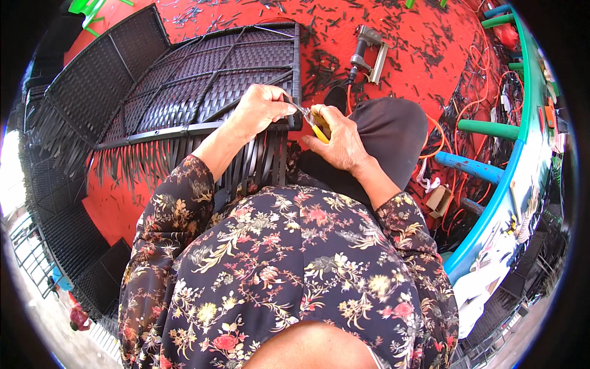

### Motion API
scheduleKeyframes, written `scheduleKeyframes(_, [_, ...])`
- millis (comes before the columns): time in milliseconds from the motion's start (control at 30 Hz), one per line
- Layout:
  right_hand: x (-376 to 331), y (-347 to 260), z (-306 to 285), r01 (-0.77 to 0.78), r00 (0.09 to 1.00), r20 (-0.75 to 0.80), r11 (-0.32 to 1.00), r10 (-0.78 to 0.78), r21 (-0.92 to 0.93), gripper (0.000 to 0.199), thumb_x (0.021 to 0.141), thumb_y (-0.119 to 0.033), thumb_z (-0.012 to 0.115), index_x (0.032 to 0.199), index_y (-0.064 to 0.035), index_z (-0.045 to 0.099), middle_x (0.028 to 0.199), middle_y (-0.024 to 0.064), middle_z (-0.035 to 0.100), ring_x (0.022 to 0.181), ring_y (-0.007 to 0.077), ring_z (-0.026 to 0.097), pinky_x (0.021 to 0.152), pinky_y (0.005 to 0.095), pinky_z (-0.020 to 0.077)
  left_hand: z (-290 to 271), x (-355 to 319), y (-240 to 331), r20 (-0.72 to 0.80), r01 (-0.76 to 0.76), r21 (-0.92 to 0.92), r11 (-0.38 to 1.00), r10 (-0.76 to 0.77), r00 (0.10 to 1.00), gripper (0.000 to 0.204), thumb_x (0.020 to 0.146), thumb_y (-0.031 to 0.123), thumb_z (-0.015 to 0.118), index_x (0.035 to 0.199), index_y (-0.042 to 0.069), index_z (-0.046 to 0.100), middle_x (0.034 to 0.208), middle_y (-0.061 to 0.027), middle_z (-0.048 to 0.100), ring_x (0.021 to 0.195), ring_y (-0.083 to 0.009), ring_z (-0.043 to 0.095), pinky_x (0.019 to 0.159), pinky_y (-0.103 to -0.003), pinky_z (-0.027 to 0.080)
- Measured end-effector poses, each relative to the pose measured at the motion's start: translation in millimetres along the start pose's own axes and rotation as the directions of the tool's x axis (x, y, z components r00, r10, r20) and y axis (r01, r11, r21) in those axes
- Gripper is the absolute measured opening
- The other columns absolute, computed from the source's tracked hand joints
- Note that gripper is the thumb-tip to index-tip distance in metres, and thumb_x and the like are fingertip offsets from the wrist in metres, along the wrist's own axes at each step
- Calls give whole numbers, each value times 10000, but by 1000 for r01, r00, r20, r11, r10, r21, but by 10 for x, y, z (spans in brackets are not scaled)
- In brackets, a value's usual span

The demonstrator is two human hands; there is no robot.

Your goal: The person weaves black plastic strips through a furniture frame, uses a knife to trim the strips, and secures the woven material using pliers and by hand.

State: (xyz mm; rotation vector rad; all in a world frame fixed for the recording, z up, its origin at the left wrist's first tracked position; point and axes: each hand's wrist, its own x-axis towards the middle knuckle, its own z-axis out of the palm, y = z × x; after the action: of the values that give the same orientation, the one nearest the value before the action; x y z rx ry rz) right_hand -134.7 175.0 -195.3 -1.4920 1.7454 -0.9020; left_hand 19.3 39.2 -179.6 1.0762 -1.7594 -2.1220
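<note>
Left hand [261,112]: thumb and fingers pinched on a dark strip [287,98], by the near right corner of the woven panel [246,64], which lies left.
Right hand [341,138]: wrapped around yellow-handled pliers [319,133].
Nail gun [367,38]: far, beyond the knee.
Left thumb: slipping pliers could nick it.
Plier tips: small, bite unclear.
</note>
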Motion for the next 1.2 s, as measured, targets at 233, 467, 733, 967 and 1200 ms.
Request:
scheduleKeyframes(233, [8, 3, -12, -5, 999, 36, 999, 4, 38, 515, 705, -208, 713, 1132, -26, 489, 998, 142, 566, 943, 305, 589, 826, 355, 459, -7, -3, -6, 11, -14, 3, 1000, 14, 1000, 56, 756, 50, 648, 724, 6, 632, 570, 47, 494, 517, -28, 401, 480, -193, 302])
scheduleKeyframes(467, [19, -2, -51, -12, 997, 76, 999, 8, 50, 520, 722, -230, 691, 1152, -28, 481, 1018, 152, 567, 973, 314, 580, 846, 360, 448, -3, -15, 15, 23, -38, 5, 999, 38, 999, 53, 755, 57, 648, 728, 13, 635, 571, 55, 490, 520, -22, 394, 477, -193, 291])
scheduleKeyframes(733, [20, 46, -14, 37, 997, 68, 999, -37, 8, 464, 723, -189, 699, 1113, -32, 502, 977, 143, 574, 924, 302, 595, 803, 355, 465, -13, -19, -16, 15, -17, 37, 999, 16, 1000, 58, 760, 66, 645, 733, 17, 630, 563, 61, 470, 512, -19, 379, 471, -190, 277])
scheduleKeyframes(967, [31, 120, 65, -69, 997, -40, 994, 72, 82, 302, 757, -122, 681, 999, -24, 530, 837, 65, 574, 733, 196, 589, 671, 296, 471, 3, -11, -52, 14, -29, -41, 999, 29, 999, 62, 763, 76, 657, 752, 18, 639, 560, 65, 472, 505, -14, 386, 457, -188, 285])
scheduleKeyframes(1200, [-152, 105, -810, 201, 860, -410, 539, 303, 818, 276, 837, -44, 555, 1097, 31, 499, 902, 135, 609, 797, 229, 626, 733, 333, 506, 11, -45, -64, -76, -38, 125, 991, 48, 996, 79, 762, 69, 648, 804, 3, 646, 604, 43, 523, 545, -23, 446, 483, -197, 343])
